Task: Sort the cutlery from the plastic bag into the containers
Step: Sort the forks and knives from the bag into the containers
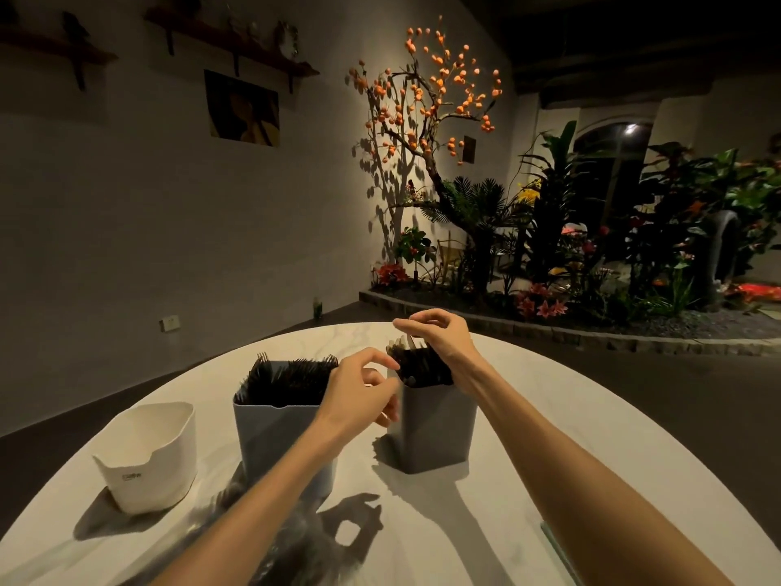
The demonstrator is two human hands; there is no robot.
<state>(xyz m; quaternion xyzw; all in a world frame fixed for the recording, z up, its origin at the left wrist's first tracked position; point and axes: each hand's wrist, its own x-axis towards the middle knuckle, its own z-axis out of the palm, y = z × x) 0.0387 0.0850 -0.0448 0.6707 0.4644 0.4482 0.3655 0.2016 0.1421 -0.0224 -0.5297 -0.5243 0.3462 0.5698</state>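
at frame centre the right hand (435,336), fingers curled, seems to settle cutlery (418,365) into the grey container (435,425), while the left hand (359,391) hovers loosely curled, holding nothing.

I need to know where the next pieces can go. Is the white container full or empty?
Cannot tell for sure: the white container stands upright, nothing shows above its rim, but its bottom is hidden.
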